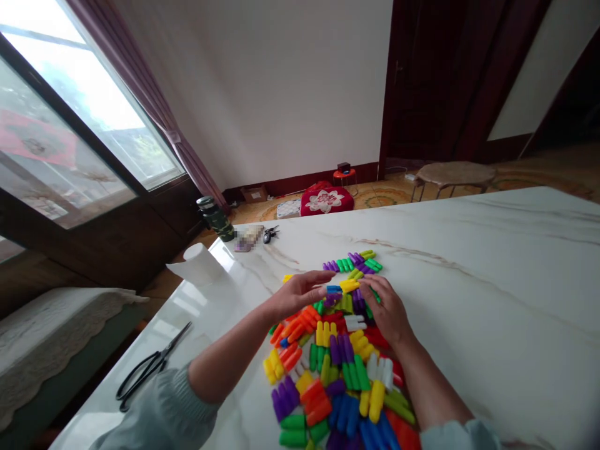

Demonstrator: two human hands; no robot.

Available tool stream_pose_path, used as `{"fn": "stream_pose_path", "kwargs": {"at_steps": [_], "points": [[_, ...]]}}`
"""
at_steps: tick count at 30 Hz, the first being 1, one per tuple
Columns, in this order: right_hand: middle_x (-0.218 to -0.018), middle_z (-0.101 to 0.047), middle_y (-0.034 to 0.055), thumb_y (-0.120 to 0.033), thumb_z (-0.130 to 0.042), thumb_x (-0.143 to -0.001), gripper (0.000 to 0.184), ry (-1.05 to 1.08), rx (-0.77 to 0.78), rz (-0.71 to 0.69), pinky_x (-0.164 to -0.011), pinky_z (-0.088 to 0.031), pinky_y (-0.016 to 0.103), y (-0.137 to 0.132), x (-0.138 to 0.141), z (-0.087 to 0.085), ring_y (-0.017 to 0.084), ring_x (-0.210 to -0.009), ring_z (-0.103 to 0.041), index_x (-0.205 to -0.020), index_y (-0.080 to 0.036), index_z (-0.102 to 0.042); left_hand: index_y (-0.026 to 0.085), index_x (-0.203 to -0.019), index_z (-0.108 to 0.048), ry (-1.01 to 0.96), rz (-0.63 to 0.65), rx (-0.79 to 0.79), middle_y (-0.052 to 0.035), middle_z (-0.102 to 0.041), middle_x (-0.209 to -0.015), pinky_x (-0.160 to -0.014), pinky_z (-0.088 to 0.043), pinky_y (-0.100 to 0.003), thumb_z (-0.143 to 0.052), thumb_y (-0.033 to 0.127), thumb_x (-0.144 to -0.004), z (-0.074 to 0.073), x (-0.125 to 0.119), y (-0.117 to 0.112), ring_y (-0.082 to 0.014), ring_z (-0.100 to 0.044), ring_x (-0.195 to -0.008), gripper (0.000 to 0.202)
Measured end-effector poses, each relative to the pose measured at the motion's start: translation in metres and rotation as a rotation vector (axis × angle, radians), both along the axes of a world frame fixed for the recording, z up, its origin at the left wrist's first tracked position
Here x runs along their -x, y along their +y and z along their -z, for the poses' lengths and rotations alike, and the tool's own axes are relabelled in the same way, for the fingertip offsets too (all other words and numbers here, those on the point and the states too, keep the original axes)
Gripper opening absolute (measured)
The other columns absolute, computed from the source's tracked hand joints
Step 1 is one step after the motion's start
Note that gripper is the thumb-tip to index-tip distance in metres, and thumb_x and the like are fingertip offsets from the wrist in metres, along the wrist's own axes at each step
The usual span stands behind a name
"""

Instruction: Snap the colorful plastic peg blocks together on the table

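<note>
Over a pile of bright plastic bullet-shaped building blocks (pixel 342 362), my two hands meet with a pair of blocks between them. My left hand (pixel 297 294) pinches a blue block (pixel 334 289) at its fingertips. A yellow block (pixel 349 285) touches the blue one end to end, and my right hand (pixel 382 306) grips its other side with thumb and fingers. I cannot tell whether the two are locked together. Beyond my hands lies a row of purple, green and lime blocks (pixel 347 264). The pile has red, orange, white and other colours too.
Black-handled scissors (pixel 157 362) lie at the left of the marble-look table (pixel 492 281). A white paper roll (pixel 199 262), a camouflage flask (pixel 215 219), a blurred flat object (pixel 248 239) and keys (pixel 270 234) are by the far left edge. A stool (pixel 454 174) stands beyond.
</note>
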State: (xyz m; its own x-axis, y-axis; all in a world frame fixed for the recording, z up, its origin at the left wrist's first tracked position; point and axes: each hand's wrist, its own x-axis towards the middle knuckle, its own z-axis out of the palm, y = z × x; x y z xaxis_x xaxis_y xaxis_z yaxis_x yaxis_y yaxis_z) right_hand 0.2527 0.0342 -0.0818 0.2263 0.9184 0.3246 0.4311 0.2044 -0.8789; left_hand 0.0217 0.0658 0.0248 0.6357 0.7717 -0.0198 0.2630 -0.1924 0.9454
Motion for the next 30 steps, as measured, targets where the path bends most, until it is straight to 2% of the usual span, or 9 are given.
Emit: {"fn": "stream_pose_path", "kwargs": {"at_steps": [3,5,7,11,13,17,20,25,30], "points": [[-0.119,-0.061,0.0117,-0.066,-0.043,-0.089,0.053,0.018,-0.014,0.003,-0.107,-0.040,0.046,0.001,0.000,0.002,0.028,-0.116,-0.056,-0.099,-0.021,-0.068,0.029,-0.141,-0.049,0.242,-0.229,-0.237,-0.0073,-0.045,-0.150,-0.117,-0.031,-0.049,-0.058,0.055,-0.087,0.009,0.040,-0.048,-0.0312,-0.038,-0.140,0.061],[-0.117,-0.062,0.0116,-0.067,-0.042,-0.088,0.054,0.020,-0.019,0.010,-0.105,-0.041,0.046,0.002,0.001,0.003,0.028,-0.114,-0.057,-0.097,-0.021,-0.069,0.027,-0.147,-0.041,0.470,-0.464,-0.364,-0.0108,-0.035,-0.156,-0.118,-0.023,-0.057,-0.066,0.060,-0.078,0.034,0.073,-0.074,-0.0364,-0.025,-0.146,0.081],[-0.116,-0.063,0.0111,-0.067,-0.042,-0.088,0.054,0.014,-0.022,0.017,-0.104,-0.042,0.046,0.002,0.002,0.003,0.028,-0.113,-0.058,-0.096,-0.021,-0.069,0.023,-0.150,-0.035,0.611,-0.607,-0.326,-0.0152,-0.034,-0.156,-0.116,-0.021,-0.063,-0.066,0.062,-0.076,0.063,0.097,-0.093,-0.0398,-0.021,-0.146,0.089],[-0.116,-0.063,0.0107,-0.067,-0.041,-0.089,0.054,-0.002,-0.022,0.018,-0.103,-0.043,0.046,0.003,0.004,0.003,0.028,-0.113,-0.057,-0.096,-0.022,-0.069,0.025,-0.154,-0.023,0.559,-0.573,-0.326,-0.0114,-0.021,-0.162,-0.120,-0.010,-0.059,-0.052,0.059,-0.088,0.098,0.084,-0.100,-0.0327,-0.011,-0.150,0.079],[-0.116,-0.063,0.0104,-0.066,-0.041,-0.089,0.053,-0.009,-0.025,0.021,-0.103,-0.043,0.046,0.003,0.004,0.004,0.028,-0.113,-0.058,-0.097,-0.022,-0.069,0.023,-0.155,-0.017,0.455,-0.519,-0.275,-0.0118,-0.020,-0.162,-0.121,-0.014,-0.056,-0.050,0.058,-0.089,0.098,0.057,-0.092,-0.0317,-0.011,-0.150,0.082],[-0.114,-0.064,0.0101,-0.066,-0.041,-0.090,0.052,-0.016,-0.043,0.033,-0.103,-0.043,0.045,0.004,0.003,0.005,0.027,-0.111,-0.059,-0.096,-0.023,-0.070,0.026,-0.154,-0.022,0.180,-0.638,-0.261,-0.0072,-0.026,-0.160,-0.120,-0.024,-0.050,-0.037,0.053,-0.096,0.080,0.019,-0.066,-0.0284,-0.021,-0.148,0.065],[-0.114,-0.064,0.0102,-0.067,-0.040,-0.090,0.054,-0.009,-0.042,0.036,-0.103,-0.043,0.044,0.004,0.003,0.005,0.027,-0.111,-0.059,-0.096,-0.023,-0.070,0.027,-0.147,-0.037,0.063,-0.589,-0.408,-0.0069,-0.036,-0.156,-0.118,-0.029,-0.047,-0.037,0.049,-0.097,0.067,0.024,-0.056,-0.0277,-0.032,-0.144,0.055],[-0.115,-0.064,0.0104,-0.067,-0.039,-0.091,0.056,-0.015,-0.011,0.026,-0.104,-0.042,0.044,0.003,0.003,0.002,0.027,-0.112,-0.058,-0.097,-0.022,-0.071,0.028,-0.138,-0.052,0.306,-0.230,-0.503,-0.0096,-0.034,-0.156,-0.117,-0.029,-0.051,-0.065,0.047,-0.084,0.068,0.046,-0.060,-0.0325,-0.031,-0.144,0.060],[-0.114,-0.065,0.0102,-0.069,-0.038,-0.090,0.058,-0.003,-0.022,0.031,-0.104,-0.042,0.044,0.002,0.003,0.000,0.027,-0.111,-0.059,-0.095,-0.023,-0.072,0.025,-0.125,-0.063,0.238,-0.349,-0.480,-0.0108,-0.048,-0.145,-0.111,-0.039,-0.045,-0.058,0.043,-0.089,0.077,0.031,-0.060,-0.0290,-0.048,-0.132,0.040]]}}
